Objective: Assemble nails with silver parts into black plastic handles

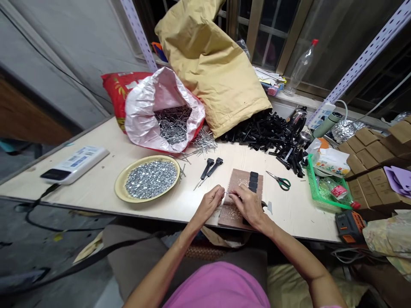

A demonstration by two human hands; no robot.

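A thin metal rod [226, 192] spans the short gap between my two hands, over the left edge of a brown board [236, 177]. My left hand [210, 203] is closed, its fingertips pinching at the rod's left end. Thumb and fingers of my right hand [248, 205] pinch the other end; anything more inside that grip is hidden. Several flat black pieces [253, 180] lie in a row on the board, partly behind my right hand. Left of the board rest two black-headed pieces with metal rods [210, 170].
A yellow bowl [120, 190] holds small silvery pieces. A red bag [115, 92] spills metal rods [204, 143]; a tan sack [218, 77] spills black parts [260, 132]. Scissors [282, 183], a green basket [311, 179], a white device [77, 164] and cardboard boxes [369, 158] stand around.
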